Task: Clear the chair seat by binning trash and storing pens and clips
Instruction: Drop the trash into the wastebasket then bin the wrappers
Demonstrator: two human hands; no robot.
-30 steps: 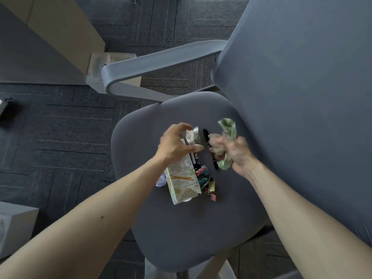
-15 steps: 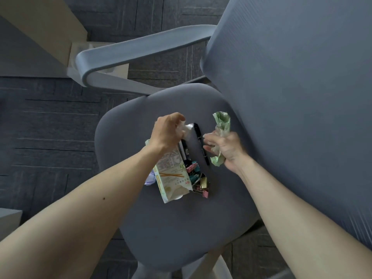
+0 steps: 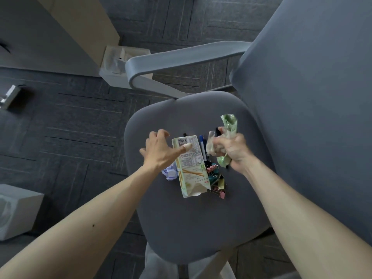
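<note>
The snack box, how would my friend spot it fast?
Look at the grey chair seat. In its middle, by the left hand, lies the snack box. It is the long pale green carton with a barcode, bigger than the coloured clips beside it.

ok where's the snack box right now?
Head view: the snack box lies flat on the chair seat, thumb of the left hand over its far end; crumpled paper at its left, binder clips at its right.

snack box [image 3: 191, 168] flat on seat [image 3: 191, 228] | binder clips [image 3: 216, 178] beside it | green wrapper [image 3: 229, 125] crumpled, held
</note>
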